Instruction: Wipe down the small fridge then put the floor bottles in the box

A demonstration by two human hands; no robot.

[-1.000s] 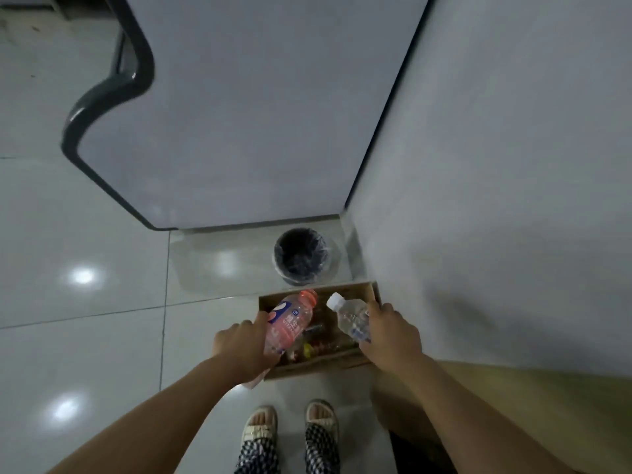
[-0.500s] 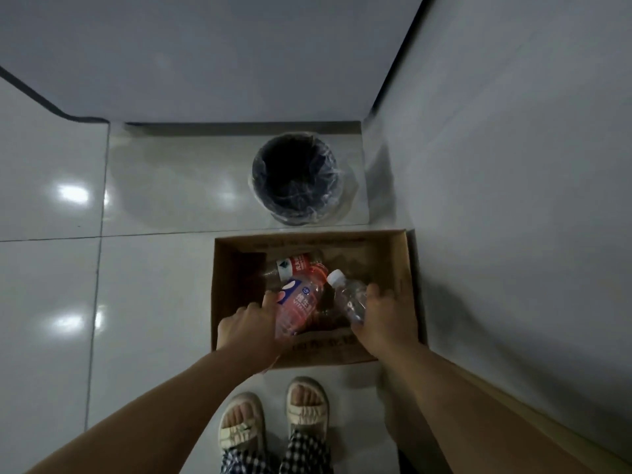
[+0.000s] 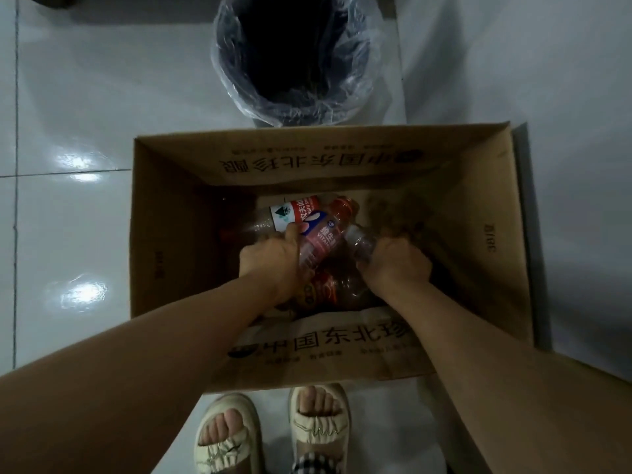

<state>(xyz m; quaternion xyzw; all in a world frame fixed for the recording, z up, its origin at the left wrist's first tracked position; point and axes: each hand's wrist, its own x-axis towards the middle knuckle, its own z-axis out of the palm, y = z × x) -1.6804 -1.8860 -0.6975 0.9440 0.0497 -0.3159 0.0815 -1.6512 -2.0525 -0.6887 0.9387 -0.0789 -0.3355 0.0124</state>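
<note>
Head view, looking down into an open cardboard box (image 3: 478,234) on a tiled floor (image 3: 68,114). Left hand (image 3: 270,258), fingers curled, grips a pink-labelled drink bottle (image 3: 321,237) low inside the box. Right hand (image 3: 393,261), fingers curled, grips a clear water bottle (image 3: 359,242) just beside it. Both bottles lie over others already in the box, among them a red-labelled bottle (image 3: 290,213). A bag-lined waste bin (image 3: 294,53) stands just beyond the box. Sandalled feet (image 3: 273,432) stand at its near wall.
</note>
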